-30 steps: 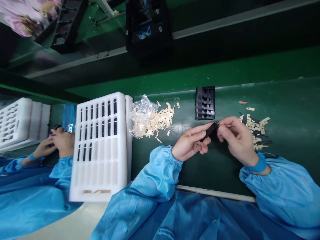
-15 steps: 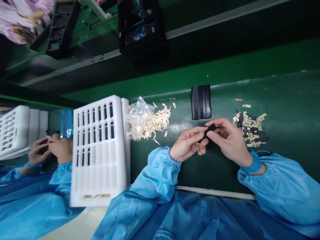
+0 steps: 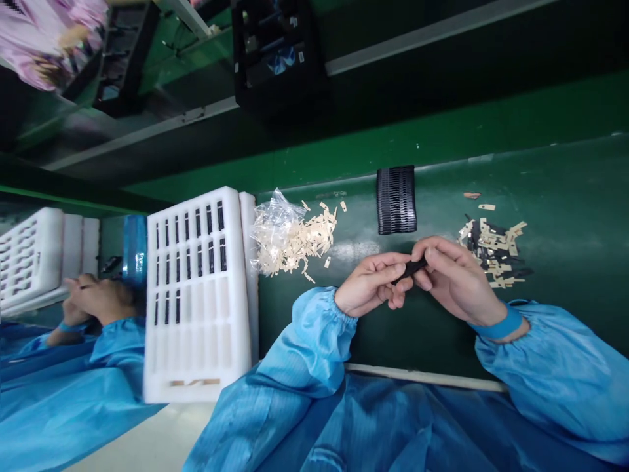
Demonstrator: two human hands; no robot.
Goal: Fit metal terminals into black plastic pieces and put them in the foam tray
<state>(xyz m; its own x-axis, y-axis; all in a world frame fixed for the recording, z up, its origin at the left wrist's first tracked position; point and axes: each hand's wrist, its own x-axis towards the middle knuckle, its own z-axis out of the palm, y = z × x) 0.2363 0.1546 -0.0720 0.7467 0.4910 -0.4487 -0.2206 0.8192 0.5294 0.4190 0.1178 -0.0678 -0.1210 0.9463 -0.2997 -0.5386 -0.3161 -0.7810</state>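
Observation:
A small black piece [image 3: 411,268] is held between my two hands over the green table. My left hand [image 3: 374,282] pinches its left end between thumb and fingers. At the right end, the thumb and fingers of my right hand [image 3: 455,272] are closed on it. Just beyond my hands stands a row of thin black parts [image 3: 396,199]. A pile of cream tabs [image 3: 309,239], partly under a clear plastic bag [image 3: 278,219], lies to the left. Mixed cream and black pieces [image 3: 494,252] are heaped right of my right hand.
A white foam tray [image 3: 199,341] with black parts in its upper slots stands at left. Beyond it are a co-worker's hands [image 3: 101,298], a blue item [image 3: 134,249] and another white tray [image 3: 29,255]. A black bin [image 3: 280,85] is overhead.
My right hand has turned and shifted slightly right at the black piece's end. The piece now lies flatter and shows a narrower side. The co-worker's hands have come together.

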